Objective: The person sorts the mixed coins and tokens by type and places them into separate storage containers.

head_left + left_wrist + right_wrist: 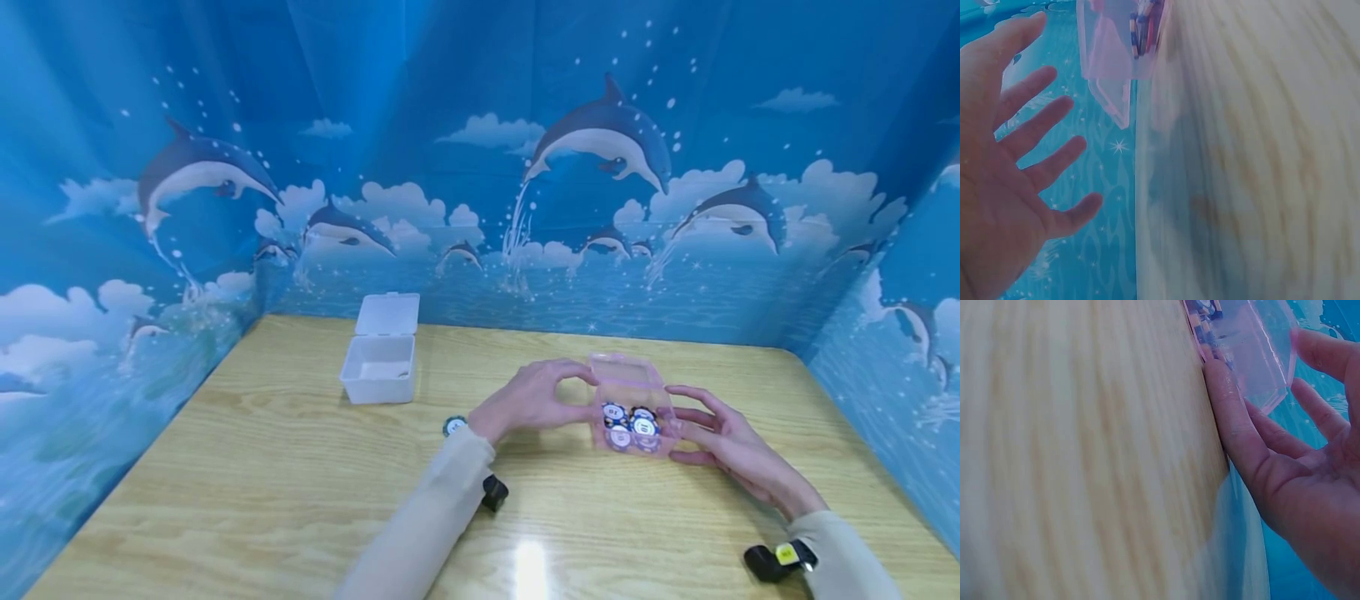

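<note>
1. Centrally, the clear pink box is sitting on the bench right of the middle, its hinged lid standing open toward the back wall and poker chips filling its lower part.
2. Both hands are flanking it. The left hand is lying on the box's left, fingers arching toward the upper left corner, apparently touching or just short of it. The right hand is lying on its right, fingers reaching toward the lower right side.
3. The box's long axis is running from near edge to back wall, so the hands are facing each other across its short width; neither is clearly nearer.
4. Neither hand is grasping anything: the left wrist view is showing the left hand with fingers spread and straight, apart from the box; the right wrist view is showing the right hand relaxed, its thumb lying along the bench edge just beside the box.
5. Only the head view is showing the surroundings: a lone chip lying left of the left wrist, and a white box sitting open well apart toward the back left.
6. The wrist views are blurring the bench grain, so exact contact is hard to tell.
</note>
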{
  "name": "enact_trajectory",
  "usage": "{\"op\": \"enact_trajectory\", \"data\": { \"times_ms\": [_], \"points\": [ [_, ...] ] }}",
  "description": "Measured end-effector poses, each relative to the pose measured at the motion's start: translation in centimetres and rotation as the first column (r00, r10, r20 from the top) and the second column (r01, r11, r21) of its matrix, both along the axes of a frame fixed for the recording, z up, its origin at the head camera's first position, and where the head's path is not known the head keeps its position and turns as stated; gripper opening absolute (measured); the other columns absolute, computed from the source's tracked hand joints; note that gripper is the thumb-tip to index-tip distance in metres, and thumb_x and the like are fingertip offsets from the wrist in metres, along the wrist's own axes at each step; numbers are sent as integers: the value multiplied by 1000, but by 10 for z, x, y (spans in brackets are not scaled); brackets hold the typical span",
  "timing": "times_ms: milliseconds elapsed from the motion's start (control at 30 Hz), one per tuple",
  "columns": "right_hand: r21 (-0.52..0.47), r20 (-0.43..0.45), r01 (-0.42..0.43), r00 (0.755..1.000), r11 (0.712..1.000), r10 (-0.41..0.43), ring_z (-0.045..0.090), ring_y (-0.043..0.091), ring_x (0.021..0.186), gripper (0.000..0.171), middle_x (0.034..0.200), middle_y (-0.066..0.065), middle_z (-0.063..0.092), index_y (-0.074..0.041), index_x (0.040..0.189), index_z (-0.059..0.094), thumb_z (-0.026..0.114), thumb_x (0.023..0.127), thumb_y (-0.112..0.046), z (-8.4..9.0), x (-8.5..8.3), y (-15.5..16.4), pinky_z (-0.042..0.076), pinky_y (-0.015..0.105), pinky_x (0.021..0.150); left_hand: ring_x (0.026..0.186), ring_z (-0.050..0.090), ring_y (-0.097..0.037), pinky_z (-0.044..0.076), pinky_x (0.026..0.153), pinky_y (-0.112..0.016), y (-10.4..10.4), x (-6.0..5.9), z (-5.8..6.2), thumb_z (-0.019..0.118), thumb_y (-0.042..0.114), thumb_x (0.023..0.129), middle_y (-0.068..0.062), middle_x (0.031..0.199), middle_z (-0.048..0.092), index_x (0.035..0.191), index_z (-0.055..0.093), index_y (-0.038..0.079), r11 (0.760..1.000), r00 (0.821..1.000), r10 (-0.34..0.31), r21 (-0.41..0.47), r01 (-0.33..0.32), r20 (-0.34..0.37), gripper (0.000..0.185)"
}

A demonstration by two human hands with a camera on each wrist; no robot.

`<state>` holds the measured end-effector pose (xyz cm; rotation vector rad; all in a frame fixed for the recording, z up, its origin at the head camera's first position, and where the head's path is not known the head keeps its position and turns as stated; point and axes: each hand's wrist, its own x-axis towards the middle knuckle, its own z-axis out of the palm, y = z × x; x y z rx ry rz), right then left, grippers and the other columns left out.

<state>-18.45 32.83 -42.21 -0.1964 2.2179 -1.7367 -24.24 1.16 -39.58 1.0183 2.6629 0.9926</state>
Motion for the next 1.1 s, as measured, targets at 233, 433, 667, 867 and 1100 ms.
{"op": "enact_trajectory", "data": {
  "times_ms": [233, 433, 667, 867, 1100],
  "points": [
    [3, 2, 1, 1000, 1000, -1, 69, 7, 110, 62, 156, 40, 27, -17, 159, 25, 56, 106, -20, -1, 0, 0, 63, 39, 90, 144, 49, -21, 35, 121, -59, -12, 1, -4, 66, 59, 92, 6, 148, 59, 134, 65, 31, 998, 999, 46, -40, -46, 13, 51],
    [9, 8, 3, 1000, 1000, -3, 68, 6, 110, 61, 156, 39, 28, -17, 159, 24, 55, 107, -21, -1, 0, 0, 63, 39, 90, 144, 49, -21, 35, 122, -54, -22, 1, -2, 67, 57, 93, 6, 149, 58, 138, 63, 29, 998, 999, 42, -52, -41, 21, 53],
    [5, 17, 8, 1000, 1000, -8, 68, 6, 109, 63, 157, 39, 26, -17, 160, 23, 56, 107, -21, 1, 0, -1, 63, 39, 90, 144, 48, -22, 37, 121, -51, -33, 1, 1, 68, 55, 93, 5, 148, 59, 137, 64, 27, 997, 997, 72, -42, -71, 27, 52],
    [5, 16, 8, 1000, 1000, -8, 68, 6, 110, 63, 157, 39, 26, -17, 160, 23, 56, 107, -21, 0, 0, -1, 63, 39, 90, 144, 48, -22, 37, 121, -53, -42, 2, -1, 68, 56, 93, 6, 148, 59, 136, 64, 29, 995, 995, 91, -48, -89, 42, 51],
    [7, 18, 13, 1000, 1000, -13, 68, 6, 110, 63, 157, 39, 27, -17, 160, 24, 56, 106, -21, 1, 0, -2, 63, 39, 90, 142, 50, -22, 40, 119, -53, -58, 2, -3, 67, 58, 93, 6, 146, 60, 137, 64, 28, 993, 993, 111, -56, -109, 42, 53]
  ]
}}
